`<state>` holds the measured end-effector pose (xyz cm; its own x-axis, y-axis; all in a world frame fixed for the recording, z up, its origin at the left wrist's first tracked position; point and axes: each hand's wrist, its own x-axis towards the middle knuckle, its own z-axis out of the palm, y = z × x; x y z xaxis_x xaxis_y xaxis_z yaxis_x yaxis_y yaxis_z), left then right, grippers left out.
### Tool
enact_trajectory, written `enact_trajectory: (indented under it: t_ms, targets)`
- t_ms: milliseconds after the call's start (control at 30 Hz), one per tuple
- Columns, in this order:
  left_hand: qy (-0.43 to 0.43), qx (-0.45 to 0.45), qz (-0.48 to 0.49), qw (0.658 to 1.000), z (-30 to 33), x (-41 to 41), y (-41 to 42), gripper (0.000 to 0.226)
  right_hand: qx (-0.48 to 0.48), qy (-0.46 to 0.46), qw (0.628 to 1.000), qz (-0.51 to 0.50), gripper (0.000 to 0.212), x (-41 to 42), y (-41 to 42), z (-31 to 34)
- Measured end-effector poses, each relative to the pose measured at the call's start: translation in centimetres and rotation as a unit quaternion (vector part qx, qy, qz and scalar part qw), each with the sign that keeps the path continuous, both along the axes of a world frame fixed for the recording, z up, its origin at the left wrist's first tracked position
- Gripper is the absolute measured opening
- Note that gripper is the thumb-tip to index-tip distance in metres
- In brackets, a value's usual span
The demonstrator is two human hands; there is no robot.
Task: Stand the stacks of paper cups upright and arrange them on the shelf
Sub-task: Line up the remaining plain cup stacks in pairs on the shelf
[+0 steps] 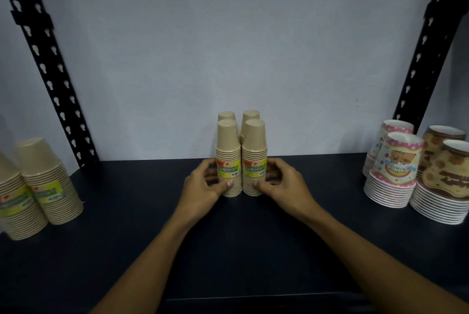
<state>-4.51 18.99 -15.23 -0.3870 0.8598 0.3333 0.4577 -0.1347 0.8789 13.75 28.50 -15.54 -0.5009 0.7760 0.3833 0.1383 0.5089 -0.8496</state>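
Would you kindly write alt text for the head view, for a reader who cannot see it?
Both hands, left hand and right hand, grip two front stacks of tan cups standing upright mid-shelf, with two more stacks behind. Other tan stacks stand at left, patterned stacks at right.

Four tan cup stacks stand upright in a tight block on the dark shelf (pixel 127 225), two in front and two behind. The left hand (pixel 203 186) curls round the front left stack (pixel 228 159), its thumb on the lower rims. The right hand (pixel 281 184) curls round the front right stack (pixel 254 159), touching its neighbour. Well outside the left fingers stand larger tan stacks (pixel 48 184); well outside the right fingers, patterned cup stacks (pixel 396 166).
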Motion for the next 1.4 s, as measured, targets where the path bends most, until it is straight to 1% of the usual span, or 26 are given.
enact_trajectory:
  t_ms: [200, 367, 567, 833, 1233, 1333, 1400]
  targets:
    - [0.002, -0.036, 0.006, 0.999, -0.4, -0.1, 0.0, 0.071, -0.003, -0.018, 1.000, -0.016, 0.050, -0.2, 0.4, -0.4]
    - [0.009, -0.041, 0.013, 0.999, -0.5, -0.2, 0.0, 0.060, 0.011, -0.052, 0.998, -0.020, 0.051, -0.3, 0.5, -0.4]
    - [0.025, -0.038, 0.042, 0.998, -0.3, 0.0, -0.1, 0.051, 0.027, -0.054, 0.998, -0.023, 0.047, -0.2, 0.1, -0.3]
    - [0.038, -0.035, 0.057, 0.997, -0.4, 0.1, -0.2, 0.051, 0.030, -0.075, 0.997, -0.010, 0.055, -0.1, -0.2, -0.2]
    - [0.037, -0.034, 0.051, 0.997, -0.5, 0.1, -0.3, 0.053, 0.046, -0.101, 0.993, -0.032, 0.049, -0.2, -0.2, -0.1]
    - [0.039, -0.038, 0.048, 0.997, -0.4, 0.2, -0.4, 0.056, 0.056, -0.118, 0.990, -0.044, 0.048, -0.1, -0.3, -0.2]
    - [0.045, -0.044, 0.053, 0.997, -0.4, 0.2, -0.4, 0.063, 0.062, -0.128, 0.988, -0.058, 0.049, 0.0, -0.4, -0.2]
